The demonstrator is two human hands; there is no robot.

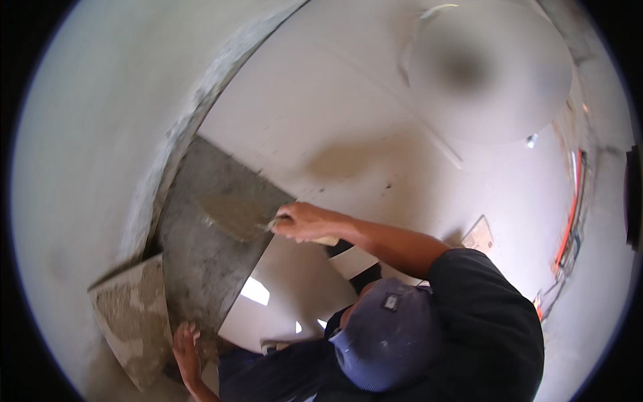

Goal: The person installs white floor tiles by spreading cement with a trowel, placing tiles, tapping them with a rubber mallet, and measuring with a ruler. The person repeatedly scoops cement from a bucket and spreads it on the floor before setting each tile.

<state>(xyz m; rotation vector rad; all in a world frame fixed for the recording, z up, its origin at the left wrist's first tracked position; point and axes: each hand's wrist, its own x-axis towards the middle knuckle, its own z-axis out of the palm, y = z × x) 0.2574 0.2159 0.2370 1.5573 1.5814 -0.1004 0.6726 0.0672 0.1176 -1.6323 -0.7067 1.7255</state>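
Neither of my own hands shows. A co-worker in a dark shirt and a dusty blue cap (pixel 388 335) is bent over the floor. The co-worker's right hand (pixel 305 222) is closed round the handle of a mortar-smeared trowel (pixel 234 216). Its blurred blade lies over a patch of grey mortar (pixel 201 268) between pale tiles and the wall. The other hand (pixel 187 340), with fingers partly spread, is beside the edge of a tile (pixel 134 321). That tile is tilted near the wall, its face coated in mortar. This arm runs out through the lower edge.
Large pale tiles (pixel 281 120) cover the far floor, and a glossy tile (pixel 288 281) borders the mortar. The rough-based wall (pixel 100 167) curves along the left. A pale round object (pixel 492 74) stands at upper right. A small board-like piece (pixel 478 234) lies behind the co-worker's shoulder.
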